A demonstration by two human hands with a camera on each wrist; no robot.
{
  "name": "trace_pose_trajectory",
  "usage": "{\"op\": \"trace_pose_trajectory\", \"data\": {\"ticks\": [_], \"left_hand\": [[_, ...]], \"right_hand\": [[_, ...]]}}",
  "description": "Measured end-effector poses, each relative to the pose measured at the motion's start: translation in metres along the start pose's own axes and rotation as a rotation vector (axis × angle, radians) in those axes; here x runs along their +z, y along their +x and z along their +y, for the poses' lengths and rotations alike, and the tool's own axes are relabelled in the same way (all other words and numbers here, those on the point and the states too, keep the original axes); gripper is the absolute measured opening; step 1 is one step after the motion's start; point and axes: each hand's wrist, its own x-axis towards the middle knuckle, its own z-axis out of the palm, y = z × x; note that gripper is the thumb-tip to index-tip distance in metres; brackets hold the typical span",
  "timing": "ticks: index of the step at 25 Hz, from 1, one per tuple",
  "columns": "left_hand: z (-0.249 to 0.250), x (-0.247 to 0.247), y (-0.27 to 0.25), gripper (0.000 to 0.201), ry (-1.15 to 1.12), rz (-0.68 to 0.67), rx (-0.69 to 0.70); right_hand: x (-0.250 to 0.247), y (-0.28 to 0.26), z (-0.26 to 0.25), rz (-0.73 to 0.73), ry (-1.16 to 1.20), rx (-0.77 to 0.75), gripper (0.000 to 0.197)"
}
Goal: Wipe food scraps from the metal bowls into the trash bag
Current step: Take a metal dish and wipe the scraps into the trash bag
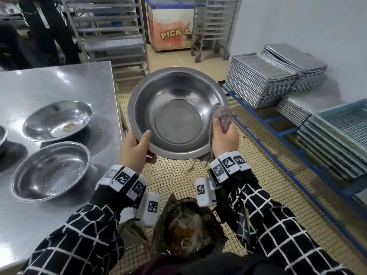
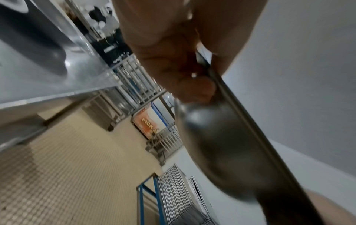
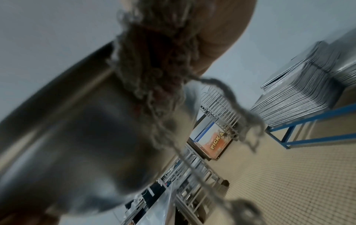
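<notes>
**Bowl held over trash bag, cloth at its right rim**

The left hand (image 1: 135, 149) grips the large metal bowl (image 1: 176, 114) at its near-left rim: the thumb lies over the lip on the inside, and the left wrist view shows the fingers curled against the underside. The bowl is held in the air, off the table, tilted so its inside faces the person. Its inner surface looks free of scraps in the head view.

The right hand (image 1: 225, 139) is closed round a grey-purple cloth (image 1: 223, 118), thumb pressing it from the front. The cloth is bunched against the bowl's right rim, and frayed threads hang below the hand; the right wrist view shows these threads trailing along the bowl's outer wall.

The trash bag (image 1: 188, 227) stands open on the tiled floor, below the bowl and between the forearms, with brown food residue inside it.

On the steel table (image 1: 59, 82), to the person's left, two further metal bowls sit near the right edge. The far bowl (image 1: 57, 120) carries a small brown smear of scrap on its bottom. The near bowl (image 1: 50, 170) shows only faint specks. The rim of a third bowl (image 1: 3, 135) just enters at the table's left edge.

Stacks of metal trays (image 1: 264, 80) rest on a blue rack along the right wall.
</notes>
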Motion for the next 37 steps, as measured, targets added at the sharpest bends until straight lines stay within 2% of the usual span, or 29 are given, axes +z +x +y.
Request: {"op": "trace_pose_trajectory", "data": {"ticks": [2, 7, 9, 11, 13, 14, 18, 21, 23, 25, 27, 30, 32, 35, 37], "left_hand": [[0.006, -0.015, 0.009, 0.010, 0.076, -0.089, -0.016], [0.012, -0.047, 0.036, 0.009, 0.009, -0.094, -0.044], [0.013, -0.045, 0.034, 0.005, 0.047, -0.056, 0.000], [0.015, -0.034, 0.027, 0.006, 0.117, 0.081, 0.081], [0.013, -0.021, 0.019, 0.010, 0.124, 0.194, 0.120], [0.010, -0.015, 0.016, 0.013, 0.102, 0.194, 0.109], [-0.002, 0.007, 0.000, 0.009, -0.139, -0.057, -0.064], [-0.008, 0.010, -0.007, 0.012, -0.128, -0.191, -0.114], [-0.006, 0.000, -0.004, 0.012, -0.024, -0.216, -0.064], [0.004, -0.018, 0.006, 0.010, 0.015, -0.158, 0.004], [0.014, -0.038, 0.021, 0.010, -0.038, -0.086, 0.006], [0.021, -0.053, 0.038, 0.014, 0.141, -0.067, 0.053], [0.022, -0.043, 0.036, 0.009, 0.241, 0.034, 0.125], [0.017, -0.014, 0.020, 0.009, 0.153, 0.228, 0.127], [0.010, 0.007, 0.010, 0.012, 0.014, 0.200, 0.068]], "right_hand": [[-0.015, 0.010, -0.004, -0.067, -0.052, -0.024, 0.024], [-0.032, 0.025, -0.013, -0.336, -0.201, -0.125, 0.026], [-0.027, 0.023, -0.014, -0.308, -0.191, -0.109, 0.030], [-0.020, 0.016, -0.013, -0.237, -0.142, -0.067, 0.031], [-0.008, 0.005, -0.011, -0.167, -0.054, -0.016, 0.022], [-0.002, 0.000, -0.011, -0.124, -0.005, 0.002, 0.019], [0.011, -0.006, -0.011, 0.033, 0.107, -0.023, 0.016], [0.012, -0.006, -0.007, 0.041, 0.121, -0.033, 0.017], [0.005, -0.001, -0.007, 0.007, 0.090, -0.034, 0.017], [-0.007, 0.009, -0.011, -0.066, 0.046, -0.053, 0.018], [-0.021, 0.018, -0.017, -0.197, -0.056, -0.106, 0.020], [-0.025, 0.025, -0.023, -0.314, -0.163, -0.130, 0.024], [-0.019, 0.024, -0.020, -0.258, -0.110, -0.121, 0.025], [0.000, 0.010, -0.016, -0.075, 0.006, -0.049, 0.023], [0.014, 0.000, -0.016, 0.019, 0.087, -0.010, 0.018]]}}
